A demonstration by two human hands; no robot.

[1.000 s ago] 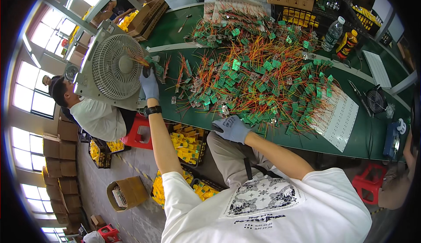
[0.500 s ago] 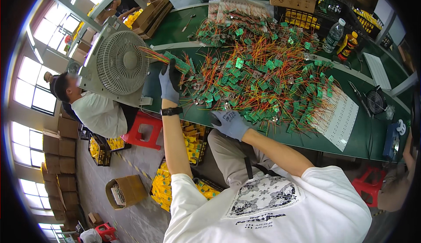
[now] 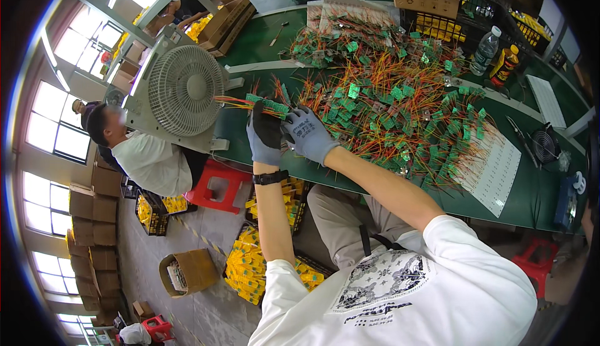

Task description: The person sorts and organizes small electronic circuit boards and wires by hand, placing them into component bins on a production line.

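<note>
In my gloved left hand [image 3: 265, 135] is a row of small green circuit boards [image 3: 273, 106], gripped upright in the fingers. Red and yellow wires [image 3: 234, 101] trail from its left end toward the fan. My gloved right hand [image 3: 310, 136] meets the left one, its thumb and fingers closed at the right end of this row; the fingertips are partly hidden. Beyond both hands spreads a big tangled heap of wired green boards [image 3: 381, 105] on the green table [image 3: 300, 170].
A grey box fan [image 3: 187, 90] stands close to my left hand. White panels [image 3: 497, 171], a water bottle [image 3: 485, 51] and a drink bottle [image 3: 504, 66] are to the right. A seated co-worker [image 3: 147, 158] is at the left, by a red stool [image 3: 219, 185]. Crates of yellow pieces [image 3: 247, 265] sit below.
My right hand has moved left and up from the table's front edge to join my left hand. The left hand still holds the boards, now turned toward the right hand.
</note>
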